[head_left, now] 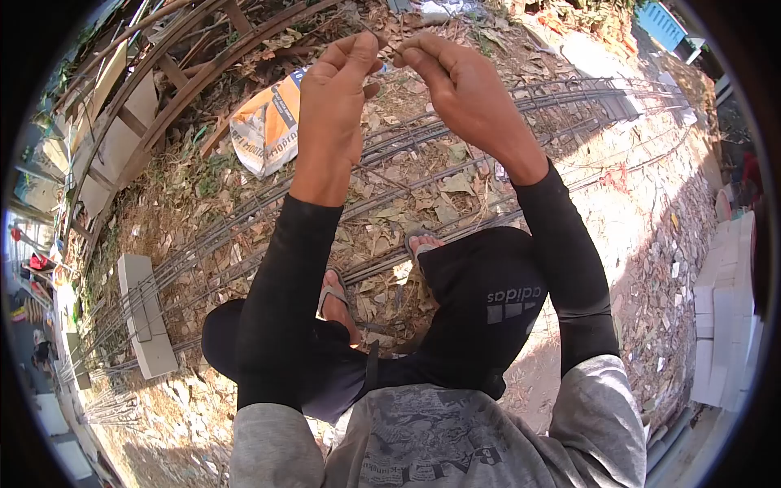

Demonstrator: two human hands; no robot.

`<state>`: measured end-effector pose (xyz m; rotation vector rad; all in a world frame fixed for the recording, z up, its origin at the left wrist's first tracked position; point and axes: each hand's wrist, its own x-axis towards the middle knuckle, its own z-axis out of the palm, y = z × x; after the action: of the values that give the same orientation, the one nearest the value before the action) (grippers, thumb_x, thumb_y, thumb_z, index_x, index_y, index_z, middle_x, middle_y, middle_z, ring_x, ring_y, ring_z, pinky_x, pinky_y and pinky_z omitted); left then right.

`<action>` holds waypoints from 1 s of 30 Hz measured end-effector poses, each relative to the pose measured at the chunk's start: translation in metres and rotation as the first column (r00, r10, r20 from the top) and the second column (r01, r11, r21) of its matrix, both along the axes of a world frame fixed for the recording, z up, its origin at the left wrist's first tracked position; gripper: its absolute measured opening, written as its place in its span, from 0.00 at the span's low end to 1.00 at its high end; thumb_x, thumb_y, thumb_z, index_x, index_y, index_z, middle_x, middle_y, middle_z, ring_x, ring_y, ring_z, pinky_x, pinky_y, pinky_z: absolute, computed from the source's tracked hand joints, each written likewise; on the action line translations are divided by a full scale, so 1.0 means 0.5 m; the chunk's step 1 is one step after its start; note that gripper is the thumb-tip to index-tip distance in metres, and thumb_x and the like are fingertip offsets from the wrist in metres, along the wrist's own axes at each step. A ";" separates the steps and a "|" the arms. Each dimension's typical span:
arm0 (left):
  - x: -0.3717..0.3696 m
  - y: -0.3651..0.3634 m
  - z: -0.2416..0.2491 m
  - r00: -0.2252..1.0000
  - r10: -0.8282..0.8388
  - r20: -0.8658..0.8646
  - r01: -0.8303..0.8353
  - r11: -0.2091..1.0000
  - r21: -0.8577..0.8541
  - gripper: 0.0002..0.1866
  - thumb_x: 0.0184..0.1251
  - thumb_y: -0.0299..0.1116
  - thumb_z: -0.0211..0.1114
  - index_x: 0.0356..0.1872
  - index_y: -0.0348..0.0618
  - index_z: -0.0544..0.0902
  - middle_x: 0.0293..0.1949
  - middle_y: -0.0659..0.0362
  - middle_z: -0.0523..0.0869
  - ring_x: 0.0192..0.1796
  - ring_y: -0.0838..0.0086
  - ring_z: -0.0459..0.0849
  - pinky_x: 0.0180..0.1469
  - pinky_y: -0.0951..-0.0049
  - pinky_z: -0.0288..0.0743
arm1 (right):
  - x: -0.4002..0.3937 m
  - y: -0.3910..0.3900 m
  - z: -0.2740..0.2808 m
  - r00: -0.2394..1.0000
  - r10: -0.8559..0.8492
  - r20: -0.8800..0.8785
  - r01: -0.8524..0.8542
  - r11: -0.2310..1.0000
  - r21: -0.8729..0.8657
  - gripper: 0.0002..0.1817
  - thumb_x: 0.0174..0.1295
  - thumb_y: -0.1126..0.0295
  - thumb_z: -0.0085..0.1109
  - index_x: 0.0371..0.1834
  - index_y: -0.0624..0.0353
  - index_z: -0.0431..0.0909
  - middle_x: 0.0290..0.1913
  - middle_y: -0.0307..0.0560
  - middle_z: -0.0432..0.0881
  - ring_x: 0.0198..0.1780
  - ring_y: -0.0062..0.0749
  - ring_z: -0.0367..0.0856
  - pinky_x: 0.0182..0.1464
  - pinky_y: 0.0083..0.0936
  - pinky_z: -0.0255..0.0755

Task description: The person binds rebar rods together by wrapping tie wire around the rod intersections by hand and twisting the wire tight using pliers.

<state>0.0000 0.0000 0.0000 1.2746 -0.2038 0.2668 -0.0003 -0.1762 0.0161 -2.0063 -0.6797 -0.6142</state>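
Leaf-littered ground [630,244] everywhere, and across it sweep the long metal rods [553,99], lying over a pale block [157,351] at left. Orange-and-white sack [268,122] beyond! Up front, left hand [335,85] and right hand [462,88], raised close together, both pinching what looks like a thin wire [386,41] between them.

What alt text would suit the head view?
A person's left hand and right hand are raised close together, fingertips pinched; anything between them is too small to identify. Below, long steel rods cross leaf-littered ground beside an orange-and-white sack.
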 end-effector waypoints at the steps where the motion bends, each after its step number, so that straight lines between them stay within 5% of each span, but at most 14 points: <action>1: 0.000 0.006 -0.035 0.992 0.035 -0.118 -0.027 0.997 0.067 0.28 0.75 0.57 0.71 0.60 0.42 0.86 0.53 0.60 0.91 0.51 0.74 0.83 0.55 0.68 0.75 | -0.002 -0.023 -0.022 0.996 -0.075 -0.049 0.074 0.997 -0.020 0.12 0.80 0.61 0.57 0.52 0.54 0.87 0.38 0.56 0.90 0.36 0.50 0.87 0.41 0.41 0.76; 2: 0.006 0.014 -0.081 0.970 0.080 -0.229 -0.050 0.989 0.137 0.27 0.77 0.58 0.68 0.57 0.43 0.87 0.52 0.61 0.91 0.51 0.76 0.82 0.52 0.70 0.75 | -0.005 -0.046 -0.048 0.984 -0.147 -0.097 0.144 0.989 -0.044 0.12 0.80 0.62 0.56 0.52 0.55 0.86 0.38 0.57 0.89 0.35 0.51 0.87 0.40 0.41 0.76; 4: 0.059 -0.007 -0.334 0.912 0.233 -0.338 -0.078 0.907 0.414 0.28 0.76 0.56 0.67 0.48 0.34 0.91 0.37 0.59 0.92 0.38 0.69 0.87 0.52 0.66 0.78 | 0.005 -0.150 -0.133 0.939 -0.326 -0.106 0.313 0.942 -0.125 0.12 0.81 0.62 0.56 0.52 0.56 0.86 0.34 0.57 0.88 0.33 0.54 0.85 0.38 0.43 0.74; 6: 0.068 0.062 -0.479 0.838 0.306 -0.451 0.157 0.657 0.737 0.30 0.75 0.58 0.66 0.42 0.33 0.92 0.34 0.51 0.92 0.36 0.61 0.88 0.45 0.59 0.80 | -0.004 -0.165 -0.230 0.896 -0.423 -0.137 0.426 0.905 -0.009 0.12 0.80 0.62 0.56 0.51 0.57 0.86 0.32 0.57 0.86 0.32 0.56 0.84 0.37 0.44 0.74; 11: 0.076 0.061 -0.688 0.773 0.597 -0.213 0.014 0.319 0.948 0.34 0.71 0.62 0.68 0.27 0.34 0.90 0.32 0.42 0.91 0.35 0.44 0.89 0.42 0.46 0.80 | -0.130 -0.172 -0.479 0.617 -0.562 -0.551 0.581 0.797 -0.162 0.12 0.81 0.61 0.55 0.49 0.55 0.85 0.34 0.63 0.85 0.37 0.60 0.84 0.41 0.43 0.74; 13: 0.073 0.013 -0.656 0.721 0.635 -0.276 -0.001 0.399 0.917 0.33 0.69 0.63 0.70 0.26 0.36 0.89 0.32 0.43 0.91 0.39 0.44 0.89 0.52 0.43 0.78 | -0.180 -0.202 -0.584 0.609 -0.534 -0.587 0.548 0.818 -0.176 0.13 0.81 0.61 0.55 0.50 0.56 0.85 0.34 0.61 0.86 0.38 0.56 0.86 0.43 0.41 0.75; 15: 0.094 -0.013 -0.659 0.699 0.632 -0.334 0.032 0.439 0.898 0.31 0.67 0.61 0.72 0.27 0.37 0.89 0.33 0.44 0.91 0.40 0.44 0.88 0.52 0.43 0.78 | -0.225 -0.214 -0.638 0.558 -0.497 -0.665 0.527 0.831 -0.179 0.13 0.81 0.60 0.55 0.51 0.56 0.85 0.33 0.58 0.86 0.37 0.48 0.86 0.43 0.39 0.75; 18: 0.113 -0.009 -0.734 0.693 0.686 -0.220 -0.173 0.455 0.874 0.25 0.66 0.54 0.77 0.27 0.39 0.91 0.26 0.49 0.89 0.30 0.50 0.86 0.38 0.48 0.80 | -0.261 -0.217 -0.652 0.427 -0.435 -0.793 0.436 0.867 -0.241 0.15 0.80 0.57 0.56 0.51 0.55 0.85 0.34 0.54 0.86 0.37 0.42 0.86 0.44 0.37 0.76; 21: 0.099 0.040 -0.686 0.775 0.497 -0.390 0.030 0.587 0.809 0.19 0.67 0.49 0.79 0.29 0.41 0.93 0.18 0.56 0.84 0.20 0.61 0.80 0.26 0.55 0.75 | -0.259 -0.236 -0.672 0.419 -0.389 -0.820 0.353 0.902 -0.248 0.16 0.79 0.54 0.57 0.52 0.54 0.85 0.35 0.53 0.86 0.37 0.42 0.86 0.45 0.38 0.76; 25: 0.097 0.124 -0.710 0.806 0.404 -0.434 0.065 0.667 0.742 0.18 0.69 0.49 0.78 0.34 0.42 0.95 0.14 0.59 0.79 0.16 0.69 0.75 0.24 0.58 0.72 | -0.272 -0.236 -0.719 0.295 -0.362 -0.884 0.346 0.903 -0.254 0.16 0.79 0.54 0.57 0.53 0.52 0.85 0.35 0.53 0.85 0.38 0.41 0.86 0.46 0.38 0.76; 30: 0.106 0.154 -0.697 0.814 0.385 -0.435 0.053 0.696 0.716 0.19 0.70 0.49 0.77 0.43 0.41 0.95 0.21 0.59 0.87 0.21 0.71 0.81 0.29 0.60 0.77 | -0.259 -0.195 -0.668 0.321 -0.338 -0.885 0.320 0.918 -0.234 0.16 0.78 0.54 0.58 0.53 0.53 0.86 0.37 0.53 0.87 0.40 0.43 0.87 0.47 0.37 0.76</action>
<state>0.0532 0.0769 -0.3483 2.0991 0.3793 -0.0584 -0.1299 -0.2736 -0.3178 -2.1042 0.4561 0.3761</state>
